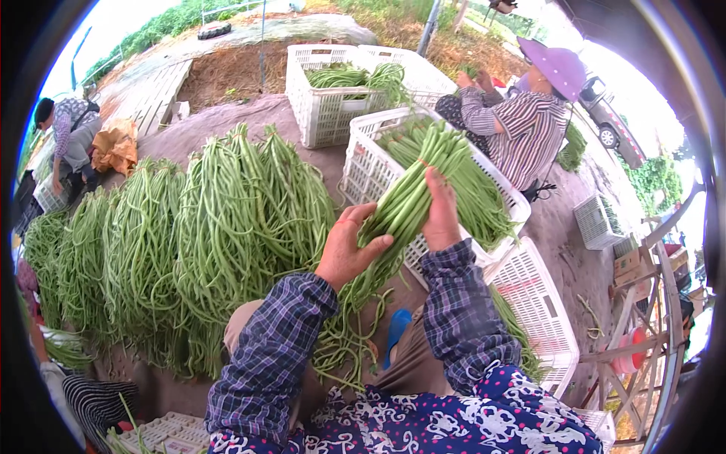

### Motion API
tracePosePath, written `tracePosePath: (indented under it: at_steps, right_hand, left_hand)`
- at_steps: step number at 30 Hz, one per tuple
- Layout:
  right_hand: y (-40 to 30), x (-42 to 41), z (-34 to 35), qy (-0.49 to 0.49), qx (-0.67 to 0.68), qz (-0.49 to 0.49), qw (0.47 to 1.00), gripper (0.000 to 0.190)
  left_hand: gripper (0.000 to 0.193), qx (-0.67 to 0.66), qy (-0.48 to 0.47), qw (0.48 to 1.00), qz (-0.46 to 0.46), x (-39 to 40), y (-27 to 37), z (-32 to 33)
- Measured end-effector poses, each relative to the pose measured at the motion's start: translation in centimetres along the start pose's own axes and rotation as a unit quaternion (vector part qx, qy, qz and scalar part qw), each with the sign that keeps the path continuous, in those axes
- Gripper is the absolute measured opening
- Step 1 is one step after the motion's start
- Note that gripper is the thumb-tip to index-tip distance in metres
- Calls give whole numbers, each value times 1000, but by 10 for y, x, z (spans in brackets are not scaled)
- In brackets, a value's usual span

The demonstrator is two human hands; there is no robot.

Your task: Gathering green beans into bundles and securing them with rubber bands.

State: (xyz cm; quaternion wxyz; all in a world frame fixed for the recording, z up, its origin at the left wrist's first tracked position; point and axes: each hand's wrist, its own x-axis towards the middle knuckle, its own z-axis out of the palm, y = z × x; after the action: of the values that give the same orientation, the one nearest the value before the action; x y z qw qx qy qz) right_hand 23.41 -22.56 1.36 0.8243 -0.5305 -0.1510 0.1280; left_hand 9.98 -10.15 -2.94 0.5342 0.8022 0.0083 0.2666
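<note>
Between my two hands is a bundle of long green beans (405, 196), tied near its upper end with a reddish band. My left hand (350, 244) grips the bundle's lower left side, thumb across the front. Along the upper right side lies my right hand (442, 210), its fingers mostly hidden behind the beans. The bundle tilts over the near left part of a white plastic crate (374, 170), which holds more bean bundles (482, 198). To the left, a large heap of long beans (238, 227) hangs in tied bunches.
Another white crate (323, 113) with beans stands beyond. A white crate (539, 318) is at my right. Loose beans (346, 346) lie on the ground by my blue shoe (399, 329). A person in a purple hat (522, 113) sits at the right; another person (71, 136) bends at far left.
</note>
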Motion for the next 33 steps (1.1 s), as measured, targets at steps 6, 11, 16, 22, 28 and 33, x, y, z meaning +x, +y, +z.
tracePosePath:
  at_steps: [6,11,16,22,28,33]
  right_hand:
    - [9,2,3,-34,-5,-30,999,62]
    - [14,6,-2,-106,5,-1,994,67]
    - [16,10,-13,-155,8,-1,988,68]
    - [17,5,-16,-173,-1,21,985,51]
    - [29,-4,-5,-102,6,2,995,28]
    - [10,4,-1,-52,126,69,988,33]
  left_hand:
    - [45,102,122,987,-6,5,2,16]
    - [34,25,52,994,-90,8,-4,8]
    - [21,-99,-5,989,-107,10,-11,-2]
    - [18,-212,-47,971,-103,12,-21,-1]
    - [12,-155,45,985,-65,15,1,7]
    - [13,105,78,991,-10,13,-3,14]
